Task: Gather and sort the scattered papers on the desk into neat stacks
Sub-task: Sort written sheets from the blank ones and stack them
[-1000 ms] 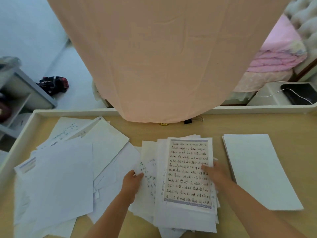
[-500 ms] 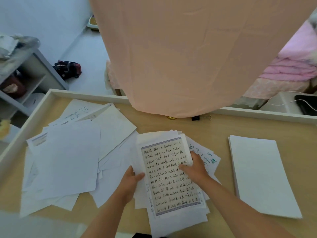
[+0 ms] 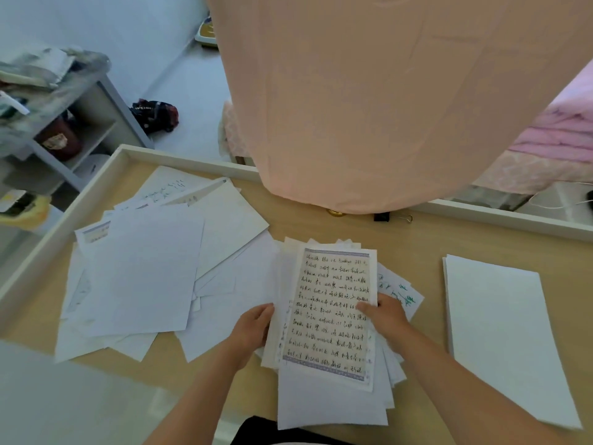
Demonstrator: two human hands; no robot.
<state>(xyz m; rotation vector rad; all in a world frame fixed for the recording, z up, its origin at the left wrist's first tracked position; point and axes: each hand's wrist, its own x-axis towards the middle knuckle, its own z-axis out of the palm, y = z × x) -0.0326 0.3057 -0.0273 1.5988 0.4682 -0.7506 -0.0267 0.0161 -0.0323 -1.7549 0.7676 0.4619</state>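
**While two hands clamp the middle bundle, three groups of paper lie on the desk**

Where the wooden desk (image 3: 417, 239) shows in the head view, the paper falls into three groups. At the left is one loose spread (image 3: 144, 277) of white sheets, overlapping at many angles; how many sheets it holds cannot be counted. At the right lies one neat stack (image 3: 500, 332) of blank white sheets with squared edges, well apart from both hands. Between them, near the person, sits the middle bundle (image 3: 333, 403), uneven at its edges. It is topped by one handwritten sheet (image 3: 330, 309) with a printed border. One green-inked sheet (image 3: 401, 292) pokes out from under its right side.

Two hands are in view, one on each side of this bundle. The left hand (image 3: 253, 329) has its fingers curled against the left edge. The right hand (image 3: 386, 319) pinches the right edge, with the thumb on top of the handwritten sheet and the other fingers hidden beneath the paper.

By the far rim lie one black binder clip (image 3: 382, 216) and one small gold round thing (image 3: 335, 212), both just under a hanging pink cloth (image 3: 385, 107).
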